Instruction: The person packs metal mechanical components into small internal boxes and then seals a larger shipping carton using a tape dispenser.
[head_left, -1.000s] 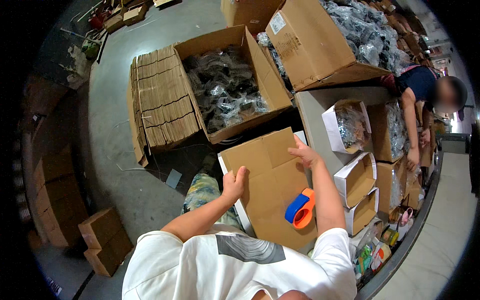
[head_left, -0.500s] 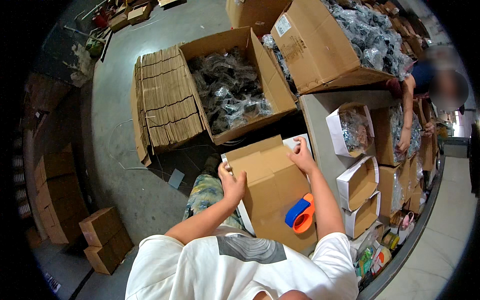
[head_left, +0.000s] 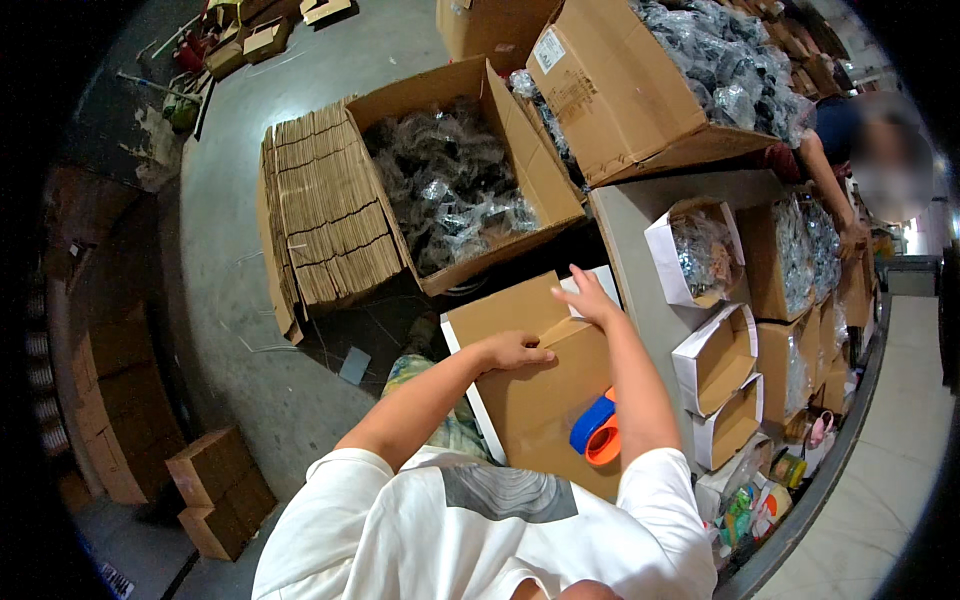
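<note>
A brown cardboard piece (head_left: 555,400) with folded flaps lies before me, with white edges (head_left: 487,425) showing at its left side. My left hand (head_left: 512,350) lies on its upper middle, fingers stretched to the right over a fold. At its upper right, my right hand (head_left: 590,300) has thumb and fingers apart, close to a raised flap edge (head_left: 562,332). I cannot make out whether the right fingers touch that flap. An orange and blue tape dispenser (head_left: 603,440) rests on the cardboard beside my right forearm, which partly covers it.
Ahead stands a large carton (head_left: 550,190) of clear-wrapped dark items, beside stacked flat cardboard (head_left: 330,200). Another full carton (head_left: 620,90) stands at the back right. White-sided open boxes (head_left: 685,355) line the right. Another person's arm (head_left: 828,185) reaches over cartons there.
My left hand has moved right from the cardboard's left edge onto its middle. My right hand has shifted slightly left and its fingers have spread. The upper flaps have folded differently.
</note>
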